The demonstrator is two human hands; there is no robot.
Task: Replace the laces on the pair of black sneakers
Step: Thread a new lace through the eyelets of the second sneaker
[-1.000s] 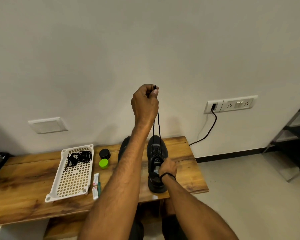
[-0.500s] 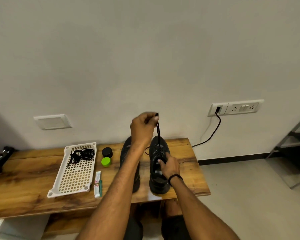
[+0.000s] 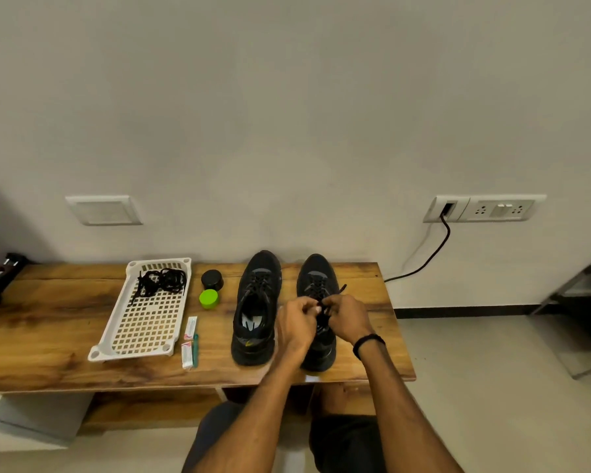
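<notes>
Saw a white perforated tray (image 3: 130, 356) left of the table's (image 3: 48, 336) middle, with a tangle of black laces (image 3: 161, 283) at its far end. Found a black jar (image 3: 212, 279), a green lid (image 3: 209, 298) and two small packets (image 3: 191, 327) just right of it. Noted the left sneaker (image 3: 256, 302) and right sneaker (image 3: 316, 278) side by side toward the right edge, toes to the back edge and heels near the front. Caught left grip (image 3: 296, 322) and right grip (image 3: 347, 319) close together, fingers curled, both pinching the black lace (image 3: 323, 308) above the right sneaker's opening.
</notes>
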